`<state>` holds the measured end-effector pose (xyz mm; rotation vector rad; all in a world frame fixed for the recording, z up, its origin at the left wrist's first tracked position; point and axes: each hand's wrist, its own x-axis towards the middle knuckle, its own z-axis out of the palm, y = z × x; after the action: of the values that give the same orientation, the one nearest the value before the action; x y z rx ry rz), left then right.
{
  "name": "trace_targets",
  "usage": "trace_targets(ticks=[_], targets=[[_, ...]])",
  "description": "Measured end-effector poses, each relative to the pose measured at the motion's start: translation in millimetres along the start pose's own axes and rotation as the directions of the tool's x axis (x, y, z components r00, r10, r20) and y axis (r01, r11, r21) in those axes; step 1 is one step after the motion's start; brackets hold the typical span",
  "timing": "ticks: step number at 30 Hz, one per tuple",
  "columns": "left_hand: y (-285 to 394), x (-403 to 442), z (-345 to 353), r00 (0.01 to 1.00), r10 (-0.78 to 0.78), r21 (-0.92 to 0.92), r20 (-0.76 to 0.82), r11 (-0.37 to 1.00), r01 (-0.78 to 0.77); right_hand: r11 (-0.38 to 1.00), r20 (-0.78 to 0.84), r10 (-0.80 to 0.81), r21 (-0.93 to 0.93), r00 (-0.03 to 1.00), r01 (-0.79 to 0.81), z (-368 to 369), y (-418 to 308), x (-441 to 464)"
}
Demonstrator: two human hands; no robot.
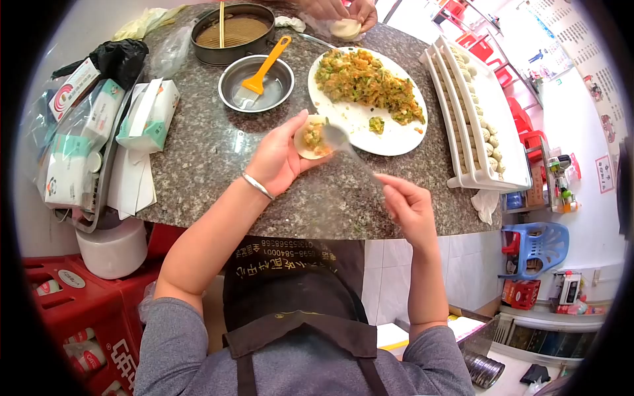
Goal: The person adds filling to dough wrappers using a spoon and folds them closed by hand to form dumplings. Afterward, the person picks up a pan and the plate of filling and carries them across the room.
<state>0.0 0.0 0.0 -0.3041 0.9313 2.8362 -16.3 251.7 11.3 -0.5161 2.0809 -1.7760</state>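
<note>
My left hand [276, 158] cups a round dough wrapper [302, 148] with a small heap of chopped filling on it. In my right hand [409, 204] is a metal spoon [362, 165], held by the handle, its bowl at the right edge of the wrapper. Just beyond, a white oval plate [353, 134] carries a mound of orange and green chopped filling [370, 82], with a small clump apart from it. Both hands are above the near part of the table, and a bangle circles my left wrist.
Another person's hands [360, 12] hold a wrapper [345, 28] at the far edge. A metal bowl [228, 92] with an orange brush [267, 66] and a round pan [205, 56] with chopsticks stand left. Stacked white trays [456, 119] of dumplings are right; tissue packs [148, 122] lie left.
</note>
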Motion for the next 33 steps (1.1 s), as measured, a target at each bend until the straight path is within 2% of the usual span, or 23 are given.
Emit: trace_targets(ticks=[2, 3, 5, 7, 8, 9, 11, 13, 15, 17, 19, 20, 24, 26, 28, 30, 31, 33], targets=[[2, -3, 3, 0.999, 0.02, 0.047, 0.039, 0.999, -0.022, 0.994, 0.037, 0.03, -0.105, 0.999, -0.026, 6, -1, 0], [2, -1, 2, 0.999, 0.014, 0.058, 0.041, 0.998, -0.017, 0.995, 0.03, 0.027, -0.095, 0.999, -0.024, 9, 1, 3], [2, -1, 2, 0.993, -0.005, -0.04, 0.122, 0.999, 0.01, 0.982, -0.098, -0.03, -0.189, 0.995, 0.011, 12, -4, 7], [5, -2, 2, 0.991, 0.01, -0.044, 0.136, 0.999, -0.004, 0.99, -0.059, -0.013, -0.144, 0.998, 0.005, 13, -8, 8], [6, -2, 2, 0.988, 0.016, -0.049, 0.153, 0.999, -0.008, 0.97, -0.053, -0.045, -0.24, 0.998, 0.031, 15, -7, 8], [5, -2, 2, 0.988, 0.015, -0.047, 0.151, 0.999, -0.008, 0.941, -0.048, -0.072, -0.334, 0.996, 0.052, 18, -6, 8], [2, 2, 1, 0.987, 0.023, -0.086, 0.157, 0.996, -0.01, 0.94, -0.09, -0.128, -0.327, 0.988, 0.092, 19, -8, 11], [2, 2, 2, 0.988, 0.05, -0.07, 0.148, 0.997, -0.04, 0.835, -0.088, -0.299, -0.507, 0.95, 0.216, 18, -14, 11], [2, 3, 1, 0.988, 0.075, -0.052, 0.138, 0.996, -0.069, 0.823, -0.058, -0.289, -0.524, 0.955, 0.218, 16, -10, 12], [0, 5, -2, 0.992, 0.118, 0.012, 0.049, 0.993, -0.119, 0.811, -0.032, -0.283, -0.541, 0.959, 0.222, 13, -2, 15], [0, 6, -3, 0.992, 0.116, 0.018, 0.043, 0.993, -0.117, 0.851, -0.148, -0.287, -0.493, 0.947, 0.181, 7, 5, 22], [0, 6, -4, 0.993, 0.113, 0.025, 0.036, 0.993, -0.114, 0.811, -0.117, -0.304, -0.552, 0.945, 0.192, 4, 6, 25], [-2, 8, -5, 0.993, 0.104, -0.015, 0.047, 0.995, -0.103, 0.71, -0.163, -0.356, -0.688, 0.92, 0.152, -4, 8, 36], [-6, 6, -1, 0.975, 0.221, 0.23, 0.007, 0.949, -0.216, 0.685, -0.161, -0.375, -0.712, 0.913, 0.156, -9, 11, 40], [-6, 6, -3, 0.967, 0.255, 0.253, 0.007, 0.935, -0.248, 0.661, -0.167, -0.394, -0.735, 0.904, 0.153, -11, 10, 45], [-6, 5, 0, 0.958, 0.285, 0.301, -0.018, 0.915, -0.266, 0.465, -0.058, -0.599, -0.837, 0.799, 0.288, -12, 6, 51], [-5, 4, 2, 0.96, 0.28, 0.305, -0.012, 0.915, -0.264, 0.466, -0.066, -0.6, -0.838, 0.797, 0.282, -9, 3, 53], [-2, 3, 3, 0.97, 0.241, 0.243, 0.007, 0.941, -0.236, 0.607, -0.094, -0.581, -0.711, 0.808, 0.354, 4, -7, 56]])
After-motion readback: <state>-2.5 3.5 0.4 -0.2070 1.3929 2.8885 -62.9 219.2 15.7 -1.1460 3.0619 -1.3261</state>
